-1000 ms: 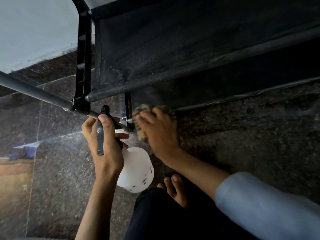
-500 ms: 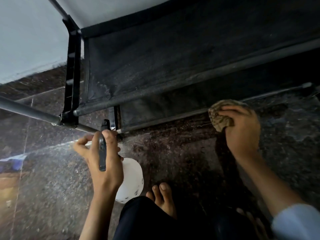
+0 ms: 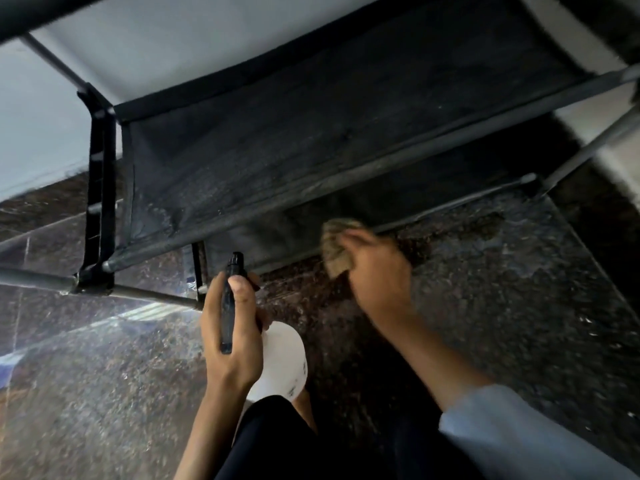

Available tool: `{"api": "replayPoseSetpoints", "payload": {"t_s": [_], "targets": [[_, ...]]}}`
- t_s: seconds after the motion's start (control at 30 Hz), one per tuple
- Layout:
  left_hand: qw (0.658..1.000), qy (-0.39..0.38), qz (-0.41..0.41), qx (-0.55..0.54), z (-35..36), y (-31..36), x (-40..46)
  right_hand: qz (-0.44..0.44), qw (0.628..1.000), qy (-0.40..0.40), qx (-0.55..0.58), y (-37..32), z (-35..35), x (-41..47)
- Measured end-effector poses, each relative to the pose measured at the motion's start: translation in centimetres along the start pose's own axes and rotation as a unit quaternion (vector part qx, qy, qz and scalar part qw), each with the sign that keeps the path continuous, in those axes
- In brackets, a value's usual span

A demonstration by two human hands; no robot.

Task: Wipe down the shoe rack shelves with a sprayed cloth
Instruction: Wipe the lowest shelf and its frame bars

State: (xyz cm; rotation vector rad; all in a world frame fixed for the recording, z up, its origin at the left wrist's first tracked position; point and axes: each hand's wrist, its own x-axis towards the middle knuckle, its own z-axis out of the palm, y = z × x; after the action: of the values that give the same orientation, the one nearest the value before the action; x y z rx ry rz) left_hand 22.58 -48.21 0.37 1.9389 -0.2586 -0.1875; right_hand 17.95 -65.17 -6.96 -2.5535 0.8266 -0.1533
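Observation:
The shoe rack [image 3: 311, 133] has dark fabric shelves on grey metal tubes and black corner joints. My right hand [image 3: 377, 271] grips a crumpled brownish cloth [image 3: 334, 247] and holds it against the front edge of the lowest shelf [image 3: 433, 216], just above the floor. My left hand [image 3: 232, 327] grips a white spray bottle [image 3: 280, 362] by its black trigger head [image 3: 231, 292], nozzle pointing toward the rack's lower left corner. The bottle hangs below my hand, over my knee.
The floor is dark speckled stone [image 3: 502, 306] with a bright reflection at left [image 3: 104, 323]. A pale wall [image 3: 45, 116] stands behind the rack. My dark trouser leg [image 3: 277, 441] and a bare foot sit at the bottom.
My right hand with the cloth has slid back leftward along the lowest shelf's front edge after sweeping right. My left hand keeps the bottle in about the same place. The view has widened.

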Motion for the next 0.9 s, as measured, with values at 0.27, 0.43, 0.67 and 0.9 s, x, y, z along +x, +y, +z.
{"api": "replayPoseSetpoints", "payload": {"t_s": [0.27,0.43,0.67,0.9], "targets": [[1.000,-0.011,0.011,-0.025,1.6,0.3,-0.4,0.254,0.954,0.131,0.087,7.7,-5.2,3.0],[0.999,-0.003,-0.012,-0.049,4.2,0.7,-0.6,0.133,0.976,0.066,0.158,0.7,-1.4,0.1],[0.996,-0.029,0.019,-0.080,6.8,2.4,-1.5,0.172,0.966,0.110,0.157,3.0,-2.8,0.6],[0.997,-0.006,0.048,-0.055,6.7,2.0,-0.9,0.326,0.905,0.194,0.191,12.8,-8.1,3.5]]}}
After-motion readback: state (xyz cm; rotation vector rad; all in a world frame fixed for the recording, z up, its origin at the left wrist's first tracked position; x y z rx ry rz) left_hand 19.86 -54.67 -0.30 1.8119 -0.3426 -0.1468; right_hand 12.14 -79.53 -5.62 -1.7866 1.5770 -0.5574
